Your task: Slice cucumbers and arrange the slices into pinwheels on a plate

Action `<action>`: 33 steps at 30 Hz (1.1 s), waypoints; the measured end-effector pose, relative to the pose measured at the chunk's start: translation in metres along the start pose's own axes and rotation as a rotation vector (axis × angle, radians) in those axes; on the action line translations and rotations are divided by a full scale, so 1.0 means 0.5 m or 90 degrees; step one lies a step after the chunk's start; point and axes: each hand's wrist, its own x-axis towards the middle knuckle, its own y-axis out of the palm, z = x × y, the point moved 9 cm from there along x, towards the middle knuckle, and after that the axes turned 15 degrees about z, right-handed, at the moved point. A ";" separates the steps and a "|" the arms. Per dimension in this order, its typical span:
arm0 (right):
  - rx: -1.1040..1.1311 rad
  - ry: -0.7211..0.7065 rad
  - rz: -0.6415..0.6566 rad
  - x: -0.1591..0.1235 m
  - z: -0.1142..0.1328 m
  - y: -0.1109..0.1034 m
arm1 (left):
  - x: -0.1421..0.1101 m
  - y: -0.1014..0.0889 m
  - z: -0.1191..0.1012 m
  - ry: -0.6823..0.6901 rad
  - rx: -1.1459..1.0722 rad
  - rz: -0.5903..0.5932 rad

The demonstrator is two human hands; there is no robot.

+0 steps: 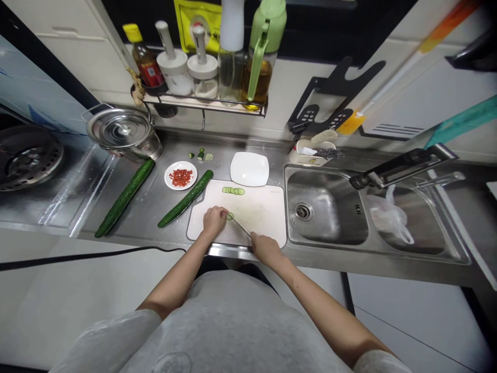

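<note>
My right hand [266, 250] is wrapped round the handle of a knife [243, 227], whose blade points up and left over a white cutting board [264, 220]. At the knife's tip is a round green cucumber slice [230, 216]. The fingers of my left hand [215, 221] are pinched together at this slice's left edge. A short row of overlapping cucumber slices [233, 191] lies near the board's far edge. One whole cucumber [186, 199] rests across the board's left corner, and another cucumber [125, 199] lies farther left on the steel counter.
A white plate [249, 168] stands behind the board. To its left are a dish of chopped red pieces [181, 176] and cucumber ends [201, 154]. A lidded steel pot [123, 129] is at back left, a double sink [328, 228] at right. A seasoning rack [205, 102] hangs above.
</note>
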 end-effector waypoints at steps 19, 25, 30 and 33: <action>-0.002 -0.004 0.016 -0.018 -0.021 0.022 | -0.021 0.005 -0.033 -0.009 0.045 0.028; -0.007 -0.015 0.019 -0.025 -0.039 0.037 | -0.017 0.004 -0.046 -0.020 0.041 0.014; 0.048 -0.062 -0.014 -0.023 -0.071 0.050 | -0.018 0.002 -0.048 -0.015 -0.003 0.010; 0.113 -0.118 -0.050 -0.022 -0.083 0.052 | -0.028 -0.010 -0.020 -0.030 -0.057 0.000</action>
